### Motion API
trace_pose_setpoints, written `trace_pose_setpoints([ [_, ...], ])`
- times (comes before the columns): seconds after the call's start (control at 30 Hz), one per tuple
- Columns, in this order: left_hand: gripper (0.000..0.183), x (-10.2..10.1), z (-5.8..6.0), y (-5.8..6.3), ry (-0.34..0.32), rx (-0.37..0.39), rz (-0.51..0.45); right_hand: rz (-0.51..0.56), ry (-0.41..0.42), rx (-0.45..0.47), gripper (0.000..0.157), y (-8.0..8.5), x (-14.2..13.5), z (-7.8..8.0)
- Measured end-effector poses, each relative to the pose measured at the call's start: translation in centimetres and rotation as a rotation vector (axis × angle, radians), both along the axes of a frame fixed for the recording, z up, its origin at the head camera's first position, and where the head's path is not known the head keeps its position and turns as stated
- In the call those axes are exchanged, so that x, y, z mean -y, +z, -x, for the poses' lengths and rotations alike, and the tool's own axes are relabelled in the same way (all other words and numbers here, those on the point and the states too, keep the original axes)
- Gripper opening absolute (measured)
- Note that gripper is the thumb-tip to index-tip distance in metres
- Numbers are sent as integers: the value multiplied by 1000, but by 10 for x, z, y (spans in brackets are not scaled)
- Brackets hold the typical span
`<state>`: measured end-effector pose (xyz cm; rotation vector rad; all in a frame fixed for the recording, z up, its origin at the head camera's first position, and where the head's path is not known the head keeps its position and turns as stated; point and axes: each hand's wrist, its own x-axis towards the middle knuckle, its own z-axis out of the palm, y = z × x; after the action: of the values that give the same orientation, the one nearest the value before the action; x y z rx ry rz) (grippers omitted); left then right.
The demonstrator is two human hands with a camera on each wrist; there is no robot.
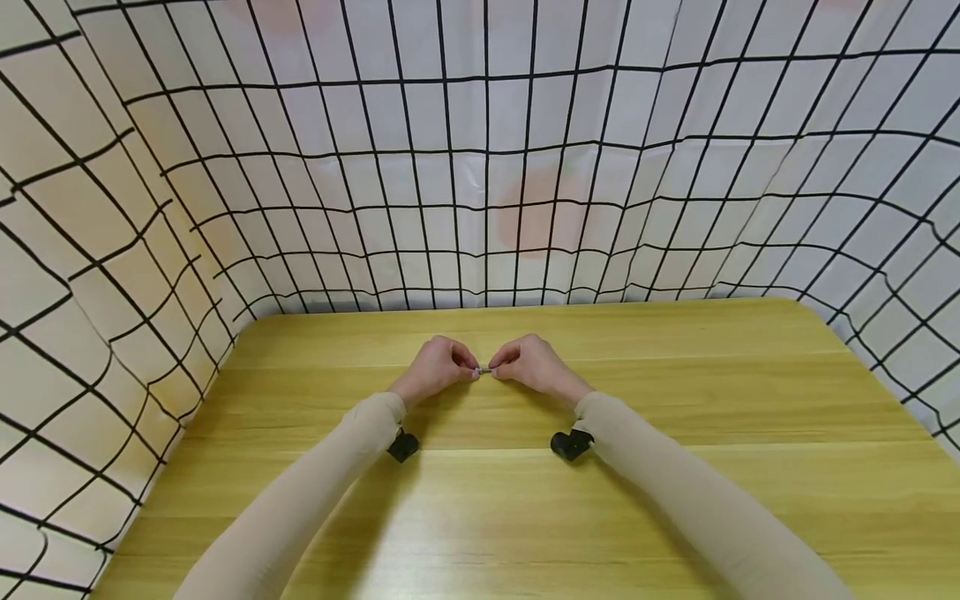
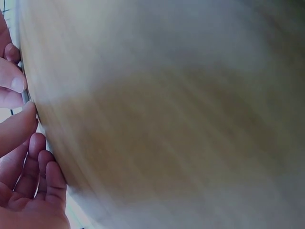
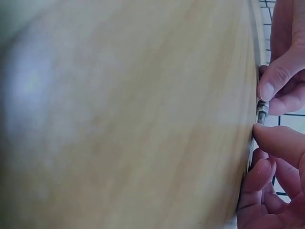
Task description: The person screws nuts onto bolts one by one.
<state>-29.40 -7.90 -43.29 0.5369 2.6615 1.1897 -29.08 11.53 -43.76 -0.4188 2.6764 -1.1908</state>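
Metal, small and threaded, the bolt (image 1: 484,369) sits pinched between both hands just above the bench (image 1: 675,467), at 12 o'clock from the bench centre. Left hand (image 1: 437,369) grips its one end with curled fingertips; right hand (image 1: 529,364) grips the other. Right wrist view shows the thread (image 3: 261,113), mostly hidden by fingers. Left wrist view is blurred; the bolt there is barely discernible.
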Motion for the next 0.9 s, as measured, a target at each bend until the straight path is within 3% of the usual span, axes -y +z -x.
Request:
trace_pose_setpoints([
  [0.9,8,3,-4,1,-5,22,-10,-1,-4,1,9,-2,0,-5],
])
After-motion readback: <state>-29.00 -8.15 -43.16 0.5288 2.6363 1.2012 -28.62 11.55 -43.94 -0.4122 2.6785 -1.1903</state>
